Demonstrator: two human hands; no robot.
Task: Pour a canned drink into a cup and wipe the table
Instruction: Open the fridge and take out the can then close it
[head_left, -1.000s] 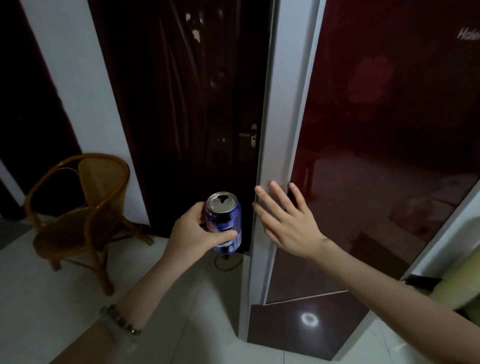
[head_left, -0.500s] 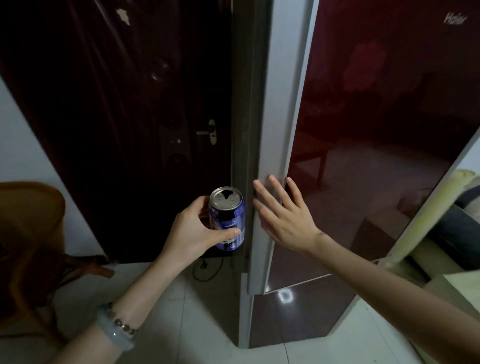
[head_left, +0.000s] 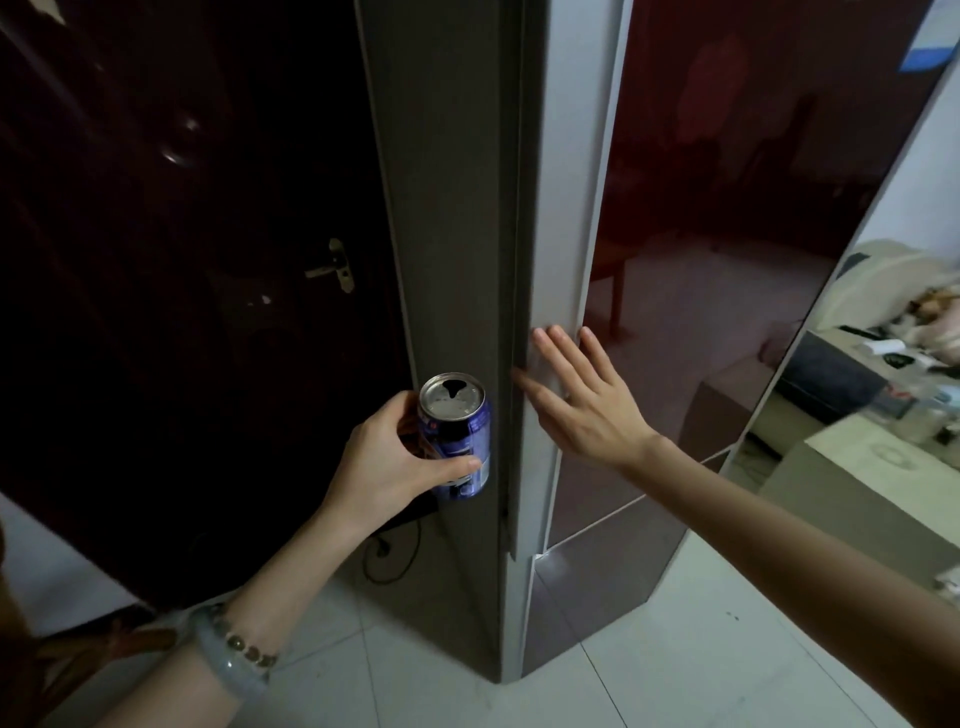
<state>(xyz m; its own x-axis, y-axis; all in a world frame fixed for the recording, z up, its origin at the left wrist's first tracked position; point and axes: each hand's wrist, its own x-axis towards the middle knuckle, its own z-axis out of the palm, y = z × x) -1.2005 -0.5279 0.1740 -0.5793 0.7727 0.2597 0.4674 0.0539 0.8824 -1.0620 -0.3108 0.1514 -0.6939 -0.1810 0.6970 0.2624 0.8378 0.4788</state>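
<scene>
The fridge (head_left: 457, 208) stands close right of the can (head_left: 460, 441); open room lies left toward the door (head_left: 182, 260).

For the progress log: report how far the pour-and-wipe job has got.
Done: the can is fetched and already opened, its top hole showing. In hand: the left hand holds it upright in its grip, while the right hand lies flat on the edge of the fridge door. Left: nothing is poured, no cup can be made out, and the table at the right is not yet reached or wiped.
</scene>
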